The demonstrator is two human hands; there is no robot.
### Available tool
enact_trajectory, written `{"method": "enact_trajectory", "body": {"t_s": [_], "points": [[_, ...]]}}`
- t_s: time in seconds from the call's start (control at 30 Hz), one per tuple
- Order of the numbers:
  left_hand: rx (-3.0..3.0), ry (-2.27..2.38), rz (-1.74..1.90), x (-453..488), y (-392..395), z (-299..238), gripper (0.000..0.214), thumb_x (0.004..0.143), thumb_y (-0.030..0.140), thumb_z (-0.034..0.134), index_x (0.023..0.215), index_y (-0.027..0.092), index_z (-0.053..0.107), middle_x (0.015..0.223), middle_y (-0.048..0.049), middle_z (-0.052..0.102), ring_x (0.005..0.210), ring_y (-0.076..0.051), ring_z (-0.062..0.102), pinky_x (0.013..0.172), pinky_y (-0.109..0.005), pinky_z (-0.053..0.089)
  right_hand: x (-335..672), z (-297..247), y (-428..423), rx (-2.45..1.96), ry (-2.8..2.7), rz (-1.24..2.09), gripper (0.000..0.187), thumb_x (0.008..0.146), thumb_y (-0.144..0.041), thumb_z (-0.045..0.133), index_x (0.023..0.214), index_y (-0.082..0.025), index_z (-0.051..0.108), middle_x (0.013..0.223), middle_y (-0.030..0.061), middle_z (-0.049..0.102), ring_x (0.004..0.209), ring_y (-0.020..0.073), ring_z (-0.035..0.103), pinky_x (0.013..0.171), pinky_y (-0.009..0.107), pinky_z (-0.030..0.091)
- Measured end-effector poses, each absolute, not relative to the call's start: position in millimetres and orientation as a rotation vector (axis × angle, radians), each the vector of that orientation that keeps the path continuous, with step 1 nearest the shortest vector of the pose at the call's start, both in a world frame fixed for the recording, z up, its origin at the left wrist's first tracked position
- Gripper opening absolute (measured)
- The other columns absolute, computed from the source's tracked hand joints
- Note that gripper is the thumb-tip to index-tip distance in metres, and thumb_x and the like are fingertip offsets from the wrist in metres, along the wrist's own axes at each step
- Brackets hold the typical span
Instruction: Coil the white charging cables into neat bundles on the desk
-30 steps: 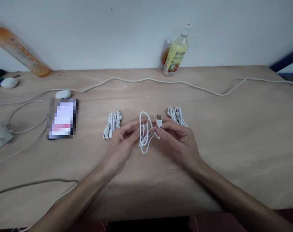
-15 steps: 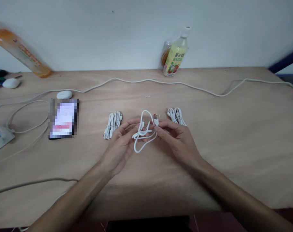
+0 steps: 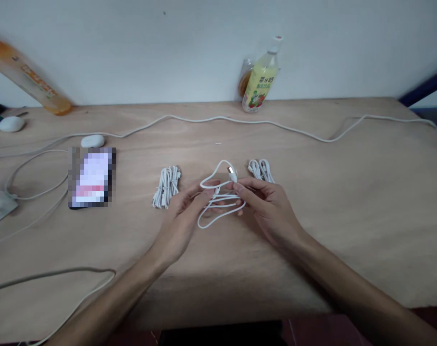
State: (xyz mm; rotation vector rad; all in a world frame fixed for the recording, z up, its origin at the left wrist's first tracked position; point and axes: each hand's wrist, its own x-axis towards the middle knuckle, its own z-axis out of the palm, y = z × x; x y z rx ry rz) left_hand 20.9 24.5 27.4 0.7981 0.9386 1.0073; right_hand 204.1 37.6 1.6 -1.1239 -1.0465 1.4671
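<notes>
A loose white USB cable point(image 3: 218, 202) hangs in loops between both hands above the wooden table point(image 3: 348, 192). My left hand point(image 3: 182, 221) pinches its loops from the left. My right hand point(image 3: 268, 206) pinches the cable just below its plug, which points up and away. A bundled white cable point(image 3: 167, 185) lies to the left of my hands. Another bundled white cable point(image 3: 260, 170) lies just beyond my right hand.
A phone point(image 3: 92, 177) lies at the left, with a white earbud case point(image 3: 93, 141) behind it. A long white cord point(image 3: 276, 125) runs across the back of the table. A yellow drink bottle point(image 3: 258, 81) stands by the wall, an orange bottle point(image 3: 31, 79) leans at the far left.
The cable's loops have turned from hanging upright to lying flatter and wider between my hands. The plug has tipped over to the left. Both hands stay in about the same place.
</notes>
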Motion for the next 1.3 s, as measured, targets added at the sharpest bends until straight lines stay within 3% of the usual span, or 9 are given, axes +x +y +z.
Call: {"method": "enact_trajectory", "body": {"t_s": [0.17, 0.37, 0.57, 0.7, 0.9, 1.07, 1.3], "points": [[1.141, 1.122, 1.017, 18, 21, 23, 0.028, 0.092, 0.035, 0.085, 0.117, 0.022, 0.086, 0.130, -0.0117, 0.081, 0.120, -0.030, 0.077, 0.104, -0.043, 0.062, 204, 4, 38, -1.125, -0.920, 1.484, 0.030, 0.078, -0.051, 0.096, 0.089, -0.024, 0.089, 0.080, 0.0019, 0.075, 0.069, 0.0144, 0.062, 0.053, 0.023, 0.054], [1.553, 1.269, 0.979, 8, 20, 13, 0.025, 0.098, 0.022, 0.077, 0.120, 0.029, 0.086, 0.122, -0.0078, 0.077, 0.100, -0.023, 0.077, 0.080, -0.032, 0.064, 204, 3, 37, -1.137, -0.968, 1.396, 0.026, 0.085, -0.048, 0.091, 0.090, -0.023, 0.088, 0.072, 0.0004, 0.070, 0.067, 0.0148, 0.063, 0.055, 0.025, 0.054], [2.059, 1.367, 1.027, 7, 15, 8, 0.036, 0.105, 0.012, 0.063, 0.134, 0.028, 0.078, 0.122, -0.0075, 0.073, 0.092, -0.019, 0.074, 0.090, -0.036, 0.066, 204, 1, 37, -1.180, -1.005, 1.265, 0.018, 0.088, -0.042, 0.088, 0.090, -0.025, 0.088, 0.084, 0.0023, 0.077, 0.069, 0.0160, 0.066, 0.057, 0.029, 0.057], [2.130, 1.468, 1.103, 9, 10, 4, 0.042, 0.104, 0.010, 0.066, 0.143, 0.025, 0.069, 0.134, -0.0104, 0.070, 0.084, -0.016, 0.073, 0.084, -0.032, 0.066, 204, -1, 39, -1.182, -0.954, 1.239, 0.017, 0.087, -0.042, 0.089, 0.089, -0.025, 0.088, 0.096, 0.0047, 0.081, 0.070, 0.0158, 0.067, 0.055, 0.029, 0.056], [2.002, 1.331, 1.057, 8, 9, 10, 0.014, 0.102, 0.018, 0.074, 0.114, 0.024, 0.078, 0.095, -0.0028, 0.072, 0.075, -0.016, 0.067, 0.070, -0.024, 0.061, 205, -1, 40, -1.222, -0.924, 1.234, 0.023, 0.086, -0.045, 0.090, 0.092, -0.024, 0.088, 0.097, 0.0065, 0.083, 0.072, 0.0171, 0.068, 0.059, 0.031, 0.058], [1.945, 1.255, 0.998, 7, 13, 17, 0.022, 0.103, 0.015, 0.068, 0.118, 0.026, 0.079, 0.095, -0.0017, 0.065, 0.079, -0.017, 0.064, 0.070, -0.025, 0.059, 204, 0, 41, -1.201, -0.885, 1.227, 0.021, 0.082, -0.044, 0.092, 0.089, -0.025, 0.087, 0.099, 0.0054, 0.084, 0.069, 0.0155, 0.066, 0.059, 0.030, 0.056], [1.932, 1.239, 0.841, 5, 12, 22, 0.017, 0.105, 0.012, 0.051, 0.104, 0.022, 0.065, 0.108, -0.0059, 0.064, 0.095, -0.021, 0.064, 0.088, -0.036, 0.054, 206, -1, 40, -1.244, -0.950, 1.165, 0.024, 0.087, -0.047, 0.088, 0.092, -0.024, 0.088, 0.069, 0.0000, 0.071, 0.062, 0.0159, 0.063, 0.062, 0.032, 0.054]]}}
